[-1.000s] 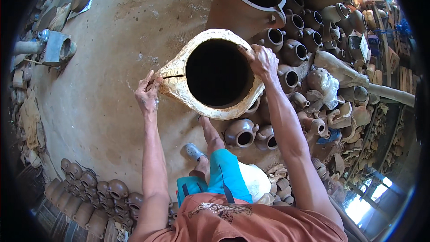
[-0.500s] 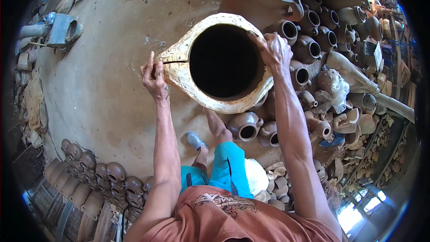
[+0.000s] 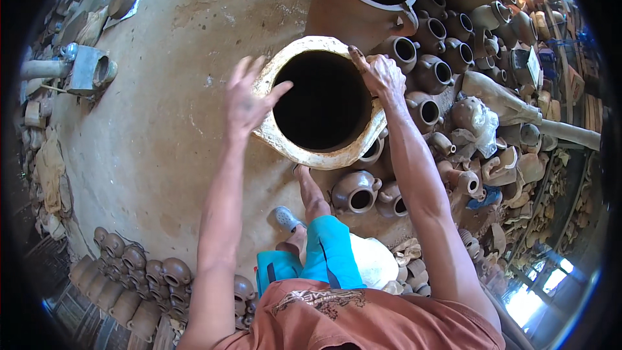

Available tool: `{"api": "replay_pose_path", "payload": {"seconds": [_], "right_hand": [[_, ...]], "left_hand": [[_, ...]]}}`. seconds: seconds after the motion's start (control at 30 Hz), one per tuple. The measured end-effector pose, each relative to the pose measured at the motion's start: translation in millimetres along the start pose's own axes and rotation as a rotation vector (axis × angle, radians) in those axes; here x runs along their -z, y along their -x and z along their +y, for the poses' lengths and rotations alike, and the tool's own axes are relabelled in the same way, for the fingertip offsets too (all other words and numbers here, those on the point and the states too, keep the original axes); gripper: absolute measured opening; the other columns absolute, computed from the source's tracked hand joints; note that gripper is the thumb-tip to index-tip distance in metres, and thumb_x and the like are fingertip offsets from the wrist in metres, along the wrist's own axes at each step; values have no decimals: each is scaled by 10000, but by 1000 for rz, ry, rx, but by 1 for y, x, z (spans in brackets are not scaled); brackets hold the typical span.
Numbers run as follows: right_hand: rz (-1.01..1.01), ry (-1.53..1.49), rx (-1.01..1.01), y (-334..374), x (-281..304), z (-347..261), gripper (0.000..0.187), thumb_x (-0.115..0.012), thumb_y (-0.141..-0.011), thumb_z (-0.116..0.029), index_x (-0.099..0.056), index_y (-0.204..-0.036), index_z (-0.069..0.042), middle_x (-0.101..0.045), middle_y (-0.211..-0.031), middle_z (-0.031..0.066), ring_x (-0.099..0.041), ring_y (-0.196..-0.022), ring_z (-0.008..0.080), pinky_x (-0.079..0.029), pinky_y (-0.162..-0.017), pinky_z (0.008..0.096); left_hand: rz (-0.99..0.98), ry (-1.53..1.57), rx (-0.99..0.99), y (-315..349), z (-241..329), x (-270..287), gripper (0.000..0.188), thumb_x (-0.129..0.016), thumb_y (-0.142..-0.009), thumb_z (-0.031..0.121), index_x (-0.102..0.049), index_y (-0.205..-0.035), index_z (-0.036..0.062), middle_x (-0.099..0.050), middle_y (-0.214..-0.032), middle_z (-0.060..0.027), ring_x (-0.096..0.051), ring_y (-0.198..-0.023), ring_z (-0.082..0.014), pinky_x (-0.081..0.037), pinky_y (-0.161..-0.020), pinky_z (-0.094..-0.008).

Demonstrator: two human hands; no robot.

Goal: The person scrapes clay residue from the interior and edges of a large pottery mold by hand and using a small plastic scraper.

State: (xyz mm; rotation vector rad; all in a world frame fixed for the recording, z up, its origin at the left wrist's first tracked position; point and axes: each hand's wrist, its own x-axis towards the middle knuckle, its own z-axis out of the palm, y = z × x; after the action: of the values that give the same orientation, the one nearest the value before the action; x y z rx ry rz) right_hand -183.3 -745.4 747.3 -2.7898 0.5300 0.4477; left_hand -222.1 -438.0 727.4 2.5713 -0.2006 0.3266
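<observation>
A thick, pale mould [image 3: 324, 158], plaster-like and rough at the rim, stands before me with a round dark opening; its inside is too dark to make out. My right hand [image 3: 383, 79] grips the right side of the rim, thumb laid along the top edge. At the rim's left side is my left hand [image 3: 248, 102], smeared by motion, its fingers spread and its thumb reaching across the edge of the opening. Behind this hand and forearm, the left part of the mould is mostly hidden.
A big brown clay pot [image 3: 353, 16] stands beyond the mould. Many small brown jugs [image 3: 434, 74] crowd the right side, with two round pots [image 3: 356, 191] near my leg. More stacked pots [image 3: 175, 272] line the lower left. A metal device [image 3: 91, 68] sits far left.
My left hand has let go of the split, pointed left end of the mould and swung right with fingers spreading. The right hand keeps its grip. The mould appears slightly lower in view.
</observation>
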Motion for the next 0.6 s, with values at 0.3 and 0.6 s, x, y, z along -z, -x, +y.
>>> {"api": "replay_pose_path", "payload": {"seconds": [0.3, 0.6], "right_hand": [[37, -12, 23, 0, -4, 2, 918, -388, -866, -870, -798, -899, -50, -736, -927, 261, -711, -947, 448, -545, -864, 524], [3, 74, 126, 10, -8, 1, 368, -588, -893, -403, -759, -1044, -114, -730, -1026, 247, -705, -988, 440, -553, -883, 521]], "left_hand": [[-263, -152, -15, -53, 16, -52, 641, -428, -1010, 638, -623, -1263, 83, -738, -857, -240, -747, -801, -415, -612, -643, -533], [-339, -119, 58, -59, 15, -44, 533, -503, -1006, 587, -620, -1179, 96, -730, -884, -260, -719, -859, -469, -575, -713, -576]]}}
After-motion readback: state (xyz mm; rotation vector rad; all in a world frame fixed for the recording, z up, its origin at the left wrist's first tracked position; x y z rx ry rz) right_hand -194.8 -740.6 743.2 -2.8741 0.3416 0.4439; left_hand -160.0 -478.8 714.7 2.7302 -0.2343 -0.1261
